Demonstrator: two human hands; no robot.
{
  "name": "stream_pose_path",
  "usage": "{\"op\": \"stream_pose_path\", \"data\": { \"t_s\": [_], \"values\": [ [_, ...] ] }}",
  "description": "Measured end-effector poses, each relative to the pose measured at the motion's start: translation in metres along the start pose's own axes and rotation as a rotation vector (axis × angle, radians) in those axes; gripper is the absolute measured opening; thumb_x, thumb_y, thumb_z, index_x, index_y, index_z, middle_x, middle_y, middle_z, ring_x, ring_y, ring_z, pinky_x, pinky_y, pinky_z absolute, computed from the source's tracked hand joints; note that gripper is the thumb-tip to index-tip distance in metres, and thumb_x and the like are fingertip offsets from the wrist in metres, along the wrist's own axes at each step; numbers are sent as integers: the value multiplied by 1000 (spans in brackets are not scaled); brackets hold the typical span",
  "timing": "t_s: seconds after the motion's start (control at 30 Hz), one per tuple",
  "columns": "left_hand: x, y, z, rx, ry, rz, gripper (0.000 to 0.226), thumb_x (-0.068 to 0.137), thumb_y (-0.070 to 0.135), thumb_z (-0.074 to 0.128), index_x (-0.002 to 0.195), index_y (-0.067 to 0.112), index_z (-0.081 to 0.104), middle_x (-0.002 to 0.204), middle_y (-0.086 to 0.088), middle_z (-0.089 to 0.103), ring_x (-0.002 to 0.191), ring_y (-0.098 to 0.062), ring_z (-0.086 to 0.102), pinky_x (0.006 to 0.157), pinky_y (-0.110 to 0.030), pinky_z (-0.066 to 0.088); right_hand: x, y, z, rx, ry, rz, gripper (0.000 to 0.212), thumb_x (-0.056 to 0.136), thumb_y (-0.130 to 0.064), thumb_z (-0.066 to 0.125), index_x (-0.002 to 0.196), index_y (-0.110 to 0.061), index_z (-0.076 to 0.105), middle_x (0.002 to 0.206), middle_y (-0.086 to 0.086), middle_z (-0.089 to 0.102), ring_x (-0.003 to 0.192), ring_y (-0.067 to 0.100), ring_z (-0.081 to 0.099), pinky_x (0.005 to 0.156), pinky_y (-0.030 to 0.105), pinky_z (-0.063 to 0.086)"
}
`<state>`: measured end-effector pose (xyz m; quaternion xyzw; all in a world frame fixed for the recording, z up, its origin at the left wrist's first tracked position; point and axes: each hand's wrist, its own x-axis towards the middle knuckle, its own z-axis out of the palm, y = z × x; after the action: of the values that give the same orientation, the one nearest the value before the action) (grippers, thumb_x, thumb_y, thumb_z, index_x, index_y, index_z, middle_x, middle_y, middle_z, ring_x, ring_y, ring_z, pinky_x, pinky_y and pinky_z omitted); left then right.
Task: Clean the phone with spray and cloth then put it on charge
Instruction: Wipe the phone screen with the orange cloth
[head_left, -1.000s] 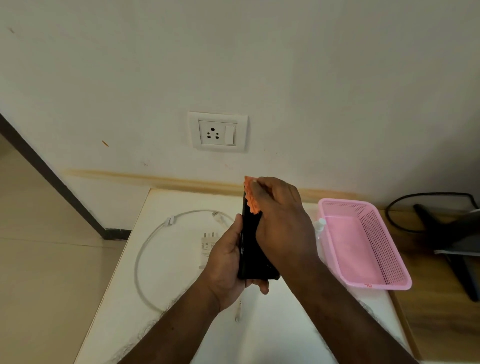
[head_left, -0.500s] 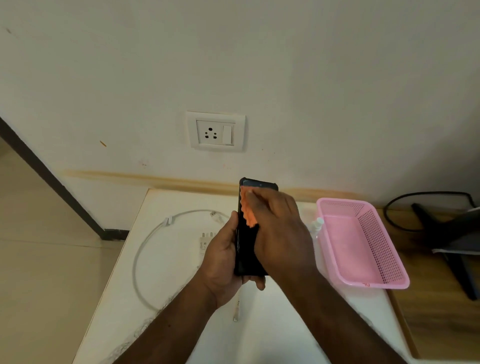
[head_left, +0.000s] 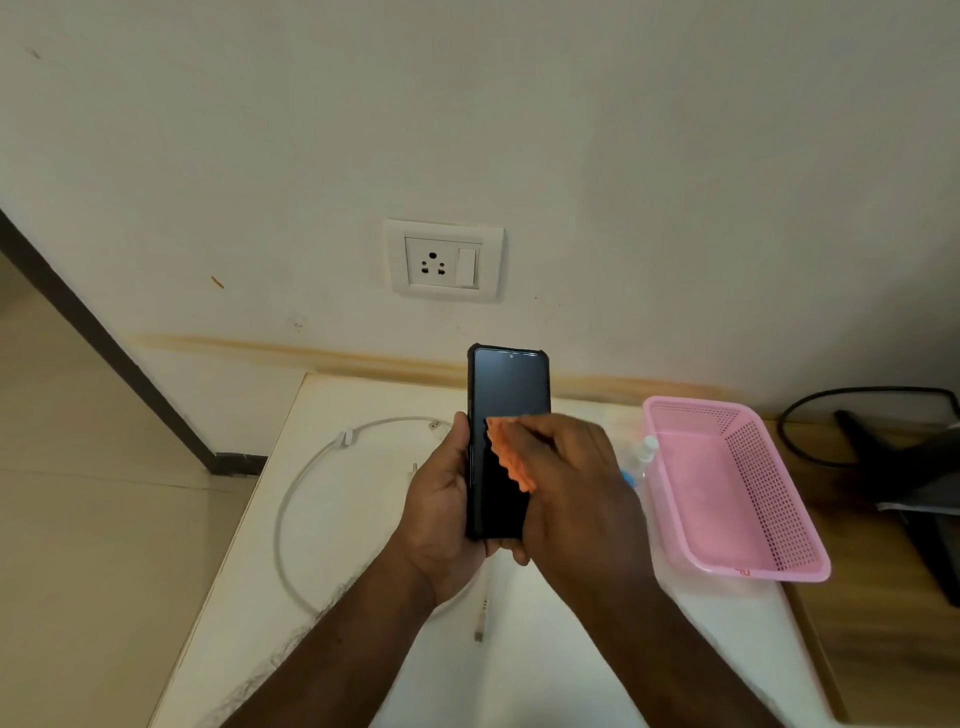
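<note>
Black slab in hand: the black smartphone in a dark bumper case (head_left: 506, 395) is held upright above the white counter (head_left: 363, 519), screen facing the wearer, top end free and lower end buried in the palms.
Left hand: the left hand (head_left: 441, 512) is curled around the phone's lower left edge and back, thumb along the side, gripping it firmly.
Right hand: the right hand (head_left: 563, 478) is closed over a small orange cloth with a scalloped edge (head_left: 509, 457), pressing it flat against the middle of the glass.
Step in hand: wiping the screen, by the look of it.
Done so far: whether spray has gone on cannot be told; no wet film shows on the glass.
Left to do: finishing the wipe, then all of the charging, since nothing is plugged in.
Charging gear: a white cable (head_left: 311, 478) lies looped on the counter, both ends loose; the adapter is hidden behind the left hand.
Socket: the white wall socket with its switch (head_left: 441, 262) sits empty on the wall above.
Spray: a small clear bottle with a white cap (head_left: 641, 452) lies just beside the pink plastic mesh basket (head_left: 737, 493), partly hidden by the right hand.
In the way: little; both hands are occupied, so the cloth likely has to be set down first.
</note>
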<state>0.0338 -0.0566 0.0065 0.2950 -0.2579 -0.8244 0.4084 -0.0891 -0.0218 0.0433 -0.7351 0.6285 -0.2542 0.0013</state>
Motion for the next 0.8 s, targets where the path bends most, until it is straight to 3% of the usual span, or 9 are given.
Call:
{"op": "stream_pose_path", "data": {
  "t_s": [0.1,0.17,0.27,0.37,0.53,0.67,0.8],
  "values": [
    [-2,1,4,15,-23,-2,61,95,64,35,124,22,69,105,-15,72,78,-35,69,51,-36,52,34,6,-5,20,38,42,52,81,-9,59,132,-17,56,135,1,50,124,23,45,89,34,51],
    [-2,1,3,9,-22,-9,60,94,64,36,124,24,69,107,-17,71,81,-40,69,50,-36,52,52,8,-9,-4,30,60,48,85,-9,61,132,-16,57,133,3,53,123,23,46,88,37,53],
    [-1,2,2,-13,-20,4,60,91,65,38,121,24,70,106,-17,72,80,-39,69,51,-36,52,57,6,-15,-28,104,28,36,84,-12,70,119,-10,66,115,11,63,105,31,58,80,40,54],
    [0,6,2,-36,-34,27,59,91,65,38,112,24,75,101,-14,73,75,-35,69,50,-35,50,43,6,-18,-51,99,-82,31,80,-16,62,108,-8,71,101,14,69,94,33,63,80,40,53],
    [1,6,-2,-47,-16,21,63,95,64,34,111,20,76,98,-15,72,71,-31,67,49,-33,47,13,0,-16,1,-112,-26,38,77,-8,75,114,-13,70,108,9,68,101,28,61,85,36,54],
    [-1,9,3,-26,-37,24,62,94,64,34,110,21,76,95,-14,73,69,-30,68,49,-33,48,17,1,-13,-63,-46,-41,45,66,-1,80,108,-13,73,100,7,68,95,28,61,76,34,55],
    [-4,7,8,0,-29,9,60,92,64,37,115,22,73,103,-17,73,78,-38,71,48,-34,51,51,9,-12,-127,8,48,37,81,-11,72,117,-14,67,106,8,62,100,27,56,78,35,54]
  ]
}}
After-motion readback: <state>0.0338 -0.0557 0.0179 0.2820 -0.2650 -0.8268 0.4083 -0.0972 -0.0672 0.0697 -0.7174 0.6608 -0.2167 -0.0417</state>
